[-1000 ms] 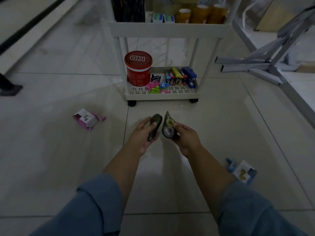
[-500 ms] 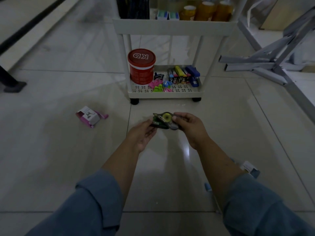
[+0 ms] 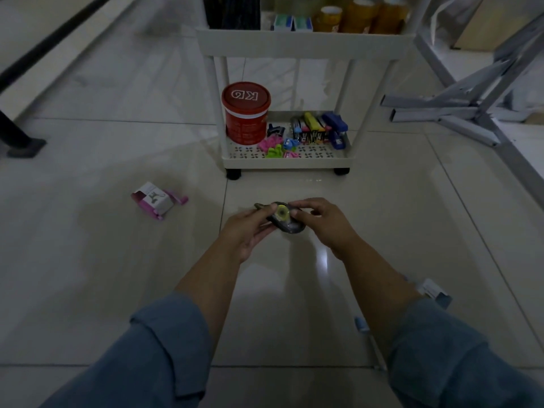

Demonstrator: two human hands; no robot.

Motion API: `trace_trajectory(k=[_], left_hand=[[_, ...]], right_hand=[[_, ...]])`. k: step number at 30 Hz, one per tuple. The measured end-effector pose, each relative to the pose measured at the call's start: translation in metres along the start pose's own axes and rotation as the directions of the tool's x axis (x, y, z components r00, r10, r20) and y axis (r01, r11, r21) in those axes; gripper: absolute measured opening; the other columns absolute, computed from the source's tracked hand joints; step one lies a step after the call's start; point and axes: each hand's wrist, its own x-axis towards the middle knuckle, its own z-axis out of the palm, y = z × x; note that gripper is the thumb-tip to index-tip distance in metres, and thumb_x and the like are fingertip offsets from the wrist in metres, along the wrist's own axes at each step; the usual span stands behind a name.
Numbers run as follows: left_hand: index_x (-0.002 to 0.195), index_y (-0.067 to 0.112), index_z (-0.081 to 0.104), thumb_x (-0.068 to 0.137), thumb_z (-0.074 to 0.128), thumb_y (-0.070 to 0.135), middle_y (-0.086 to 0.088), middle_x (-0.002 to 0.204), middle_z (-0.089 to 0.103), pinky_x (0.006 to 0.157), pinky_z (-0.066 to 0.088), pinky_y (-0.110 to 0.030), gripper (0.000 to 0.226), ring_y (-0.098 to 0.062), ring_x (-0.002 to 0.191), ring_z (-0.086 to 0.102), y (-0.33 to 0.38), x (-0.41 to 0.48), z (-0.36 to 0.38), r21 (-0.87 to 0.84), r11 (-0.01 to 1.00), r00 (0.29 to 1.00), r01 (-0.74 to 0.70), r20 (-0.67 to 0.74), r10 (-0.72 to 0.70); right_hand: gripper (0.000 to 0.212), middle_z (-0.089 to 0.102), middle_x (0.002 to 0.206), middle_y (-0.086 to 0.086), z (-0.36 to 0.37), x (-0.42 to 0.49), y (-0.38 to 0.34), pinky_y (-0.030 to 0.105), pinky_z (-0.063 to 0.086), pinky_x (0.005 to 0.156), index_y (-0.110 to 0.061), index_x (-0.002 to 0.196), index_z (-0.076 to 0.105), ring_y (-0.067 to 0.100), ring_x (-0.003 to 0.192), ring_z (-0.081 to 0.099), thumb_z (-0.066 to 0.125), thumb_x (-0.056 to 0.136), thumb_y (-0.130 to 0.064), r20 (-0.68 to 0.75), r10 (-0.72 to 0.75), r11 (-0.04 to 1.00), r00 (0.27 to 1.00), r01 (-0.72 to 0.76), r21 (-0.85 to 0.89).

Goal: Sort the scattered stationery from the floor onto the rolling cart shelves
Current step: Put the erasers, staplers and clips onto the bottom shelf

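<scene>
Observer: left hand and right hand both pinch the correction tape dispenser — fingers curled round its ends.
Recorder: position?
Observer: above the floor, near the rolling cart.

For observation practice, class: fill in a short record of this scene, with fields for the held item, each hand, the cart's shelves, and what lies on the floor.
Held item: tape dispenser, in front of the cart
Left hand: holds its left end
Right hand: pinches its right side
Bottom shelf: red tub, staplers, small pink and green pieces
Top shelf: tape rolls
Floor: pink box at left; blue packet by the right forearm
</scene>
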Motion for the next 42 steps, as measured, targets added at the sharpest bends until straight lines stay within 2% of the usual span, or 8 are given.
trace_trajectory(k=[7,17,22,24,26,29,34,42], left_hand=[[0.105,0.001,0.061,0.082,0.071,0.019,-0.009,0.088,0.067,0.056,0.054,-0.011,0.031,-0.012,0.078,0.065,-0.001,-0.001,0.003,0.022,0.999,0.992,-0.034,-0.12,0.036],[0.101,0.004,0.063,0.082,0.069,0.032,-0.011,0.094,0.068,0.073,0.055,-0.022,0.034,-0.017,0.081,0.067,0.001,0.013,0.01,0.23,0.973,0.997,-0.027,-0.064,0.043],[0.102,0.013,0.064,0.09,0.056,0.043,-0.006,0.104,0.067,0.078,0.052,-0.023,0.034,-0.019,0.097,0.065,0.024,0.022,0.027,0.353,0.915,0.98,-0.195,0.028,0.198],[0.122,0.016,0.058,0.094,0.047,0.046,-0.003,0.124,0.057,0.094,0.042,-0.027,0.043,-0.021,0.122,0.051,0.037,0.036,0.029,0.622,0.718,0.931,-0.312,0.048,0.362],[0.147,0.018,0.028,0.094,0.038,0.054,-0.003,0.155,0.025,0.116,0.018,-0.036,0.065,-0.02,0.144,0.019,0.048,0.057,0.024,0.915,0.305,0.9,-0.264,0.119,0.42],[0.151,0.022,-0.001,0.091,0.028,0.063,0.0,0.16,-0.007,0.118,-0.001,-0.044,0.078,-0.018,0.147,-0.005,0.056,0.09,0.01,0.98,-0.119,0.934,-0.158,0.187,0.305],[0.15,0.014,-0.005,0.091,0.029,0.064,-0.005,0.159,-0.006,0.119,0.001,-0.036,0.085,-0.022,0.147,-0.003,0.039,0.107,0.002,0.952,-0.291,0.895,-0.099,0.213,0.391],[0.149,0.003,-0.005,0.09,0.028,0.065,-0.016,0.158,-0.002,0.119,-0.002,-0.035,0.091,-0.03,0.147,0.0,0.032,0.107,0.011,0.934,-0.347,0.858,-0.083,0.244,0.451]], right_hand=[[0.068,0.051,0.136,0.011,0.016,-0.005,-0.006,0.02,0.033,0.099,-0.008,0.135,0.047,0.023,0.123,0.049,0.076,0.076,-0.024,0.167,-0.17,0.893,0.971,0.224,-0.391],[0.044,0.066,0.106,0.008,0.013,0.012,0.003,0.029,0.046,0.079,-0.011,0.111,0.062,0.023,0.095,0.06,0.078,0.072,-0.023,0.098,-0.149,0.894,0.984,0.177,-0.412],[0.062,0.062,0.123,0.006,-0.012,0.04,-0.008,0.032,0.047,0.096,-0.017,0.128,0.053,0.021,0.109,0.058,0.078,0.072,-0.023,0.077,-0.164,0.898,0.984,0.181,-0.402],[0.068,0.055,0.132,0.007,-0.031,0.063,-0.018,0.028,0.041,0.098,-0.021,0.136,0.046,0.022,0.118,0.053,0.076,0.075,-0.019,0.027,-0.183,0.885,0.983,0.176,-0.432],[0.062,0.054,0.131,0.011,-0.048,0.091,-0.028,0.021,0.037,0.092,-0.017,0.134,0.048,0.026,0.118,0.052,0.073,0.077,-0.015,-0.04,-0.224,0.857,0.974,0.178,-0.484],[0.054,0.054,0.129,0.015,-0.064,0.136,-0.039,0.024,0.039,0.087,-0.011,0.129,0.051,0.03,0.117,0.051,0.07,0.079,-0.01,-0.027,-0.213,0.771,0.977,0.151,-0.618],[0.057,0.053,0.131,0.016,-0.066,0.19,-0.038,0.031,0.044,0.093,-0.01,0.133,0.048,0.031,0.117,0.051,0.068,0.08,-0.008,0.16,0.052,0.558,0.986,0.104,-0.823],[0.061,0.045,0.137,0.016,-0.067,0.218,-0.021,0.033,0.04,0.099,-0.012,0.139,0.044,0.032,0.12,0.048,0.067,0.082,-0.013,0.244,0.197,0.35,0.949,0.165,-0.922]])
